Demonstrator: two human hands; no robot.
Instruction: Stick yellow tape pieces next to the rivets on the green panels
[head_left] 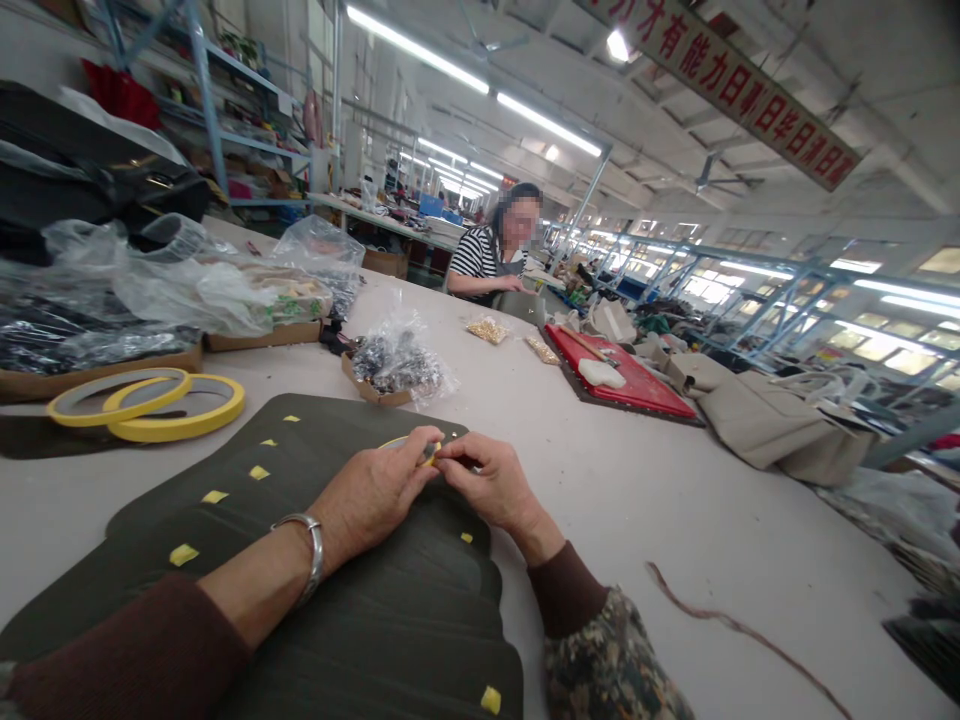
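My left hand [371, 492] and my right hand [491, 482] meet fingertip to fingertip over a stack of dark olive leather panels [352, 600] laid on the table. Both pinch a thin yellow tape roll [420, 450] held between them, and only part of its ring shows. Small yellow tape tabs [184, 554] sit along the panel edges. A metal bangle [313, 552] circles my left wrist.
Two larger yellow tape rolls [150, 405] lie at the left. Plastic bags and cardboard trays of hardware [394, 365] stand behind the panels. A red mat [622, 375], beige bags [765, 420] and a seated person [495, 255] are across the table. A brown cord [742, 630] trails at the right.
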